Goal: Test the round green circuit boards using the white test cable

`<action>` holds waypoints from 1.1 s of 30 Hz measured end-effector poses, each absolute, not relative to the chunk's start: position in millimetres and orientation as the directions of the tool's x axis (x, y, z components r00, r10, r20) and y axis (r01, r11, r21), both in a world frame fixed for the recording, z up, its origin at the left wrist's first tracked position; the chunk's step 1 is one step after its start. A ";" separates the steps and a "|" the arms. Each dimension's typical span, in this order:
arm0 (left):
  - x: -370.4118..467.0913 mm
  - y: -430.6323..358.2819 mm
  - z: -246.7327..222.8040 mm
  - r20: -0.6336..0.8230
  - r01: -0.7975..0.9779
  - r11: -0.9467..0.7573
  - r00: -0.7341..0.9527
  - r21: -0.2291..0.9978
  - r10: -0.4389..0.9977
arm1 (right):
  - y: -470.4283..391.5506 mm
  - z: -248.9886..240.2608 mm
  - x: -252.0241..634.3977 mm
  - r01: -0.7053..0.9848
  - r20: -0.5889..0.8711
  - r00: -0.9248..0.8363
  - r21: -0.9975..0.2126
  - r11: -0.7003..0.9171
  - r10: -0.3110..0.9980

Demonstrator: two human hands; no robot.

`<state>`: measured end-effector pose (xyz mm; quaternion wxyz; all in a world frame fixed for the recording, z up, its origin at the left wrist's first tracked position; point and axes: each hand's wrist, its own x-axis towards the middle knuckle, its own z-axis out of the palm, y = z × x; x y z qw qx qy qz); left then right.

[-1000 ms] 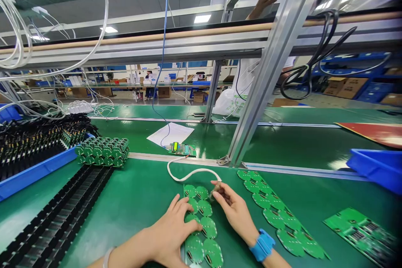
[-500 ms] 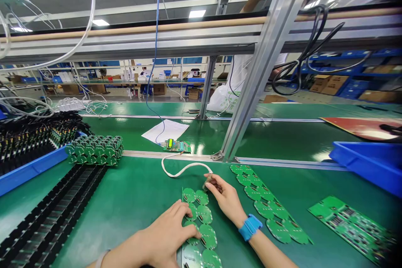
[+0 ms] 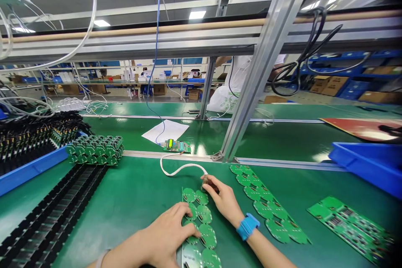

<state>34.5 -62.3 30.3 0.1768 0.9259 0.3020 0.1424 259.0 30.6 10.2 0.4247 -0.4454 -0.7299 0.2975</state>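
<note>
My left hand (image 3: 171, 232) lies on the left side of a panel of round green circuit boards (image 3: 207, 234), its thumb and fingers apart on the boards. By the panel's far right corner, my right hand (image 3: 221, 197) pinches a small brownish connector (image 3: 205, 183) at the end of a white cable (image 3: 182, 170). That cable runs back to a small board with a lit yellow-green display (image 3: 170, 144). Whether the connector touches the panel cannot be made out. A second panel of round boards (image 3: 265, 201) lies to the right of my right hand.
Black slotted rails (image 3: 63, 205) and a stack of round boards (image 3: 96, 150) stand left. A blue bin (image 3: 367, 165) and a larger green board (image 3: 351, 222) are at right. A slanted metal post (image 3: 251, 83) rises behind the panels; a person stands beyond it.
My right hand has moved slightly left with the connector, towards the panel's far end. My left hand is almost unchanged. The person behind the post has lowered an arm.
</note>
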 end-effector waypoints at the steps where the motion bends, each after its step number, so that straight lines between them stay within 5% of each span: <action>1: 34.1 -62.4 30.7 0.160 0.506 -0.755 0.777 0.416 0.609 | 31.0 9.7 258.9 0.396 0.355 -0.241 -0.813 0.426 0.903; 33: 32.6 -62.7 37.4 0.207 0.497 -0.826 0.808 0.265 0.552 | 31.1 7.5 258.2 0.374 0.377 -0.212 -0.821 0.431 0.902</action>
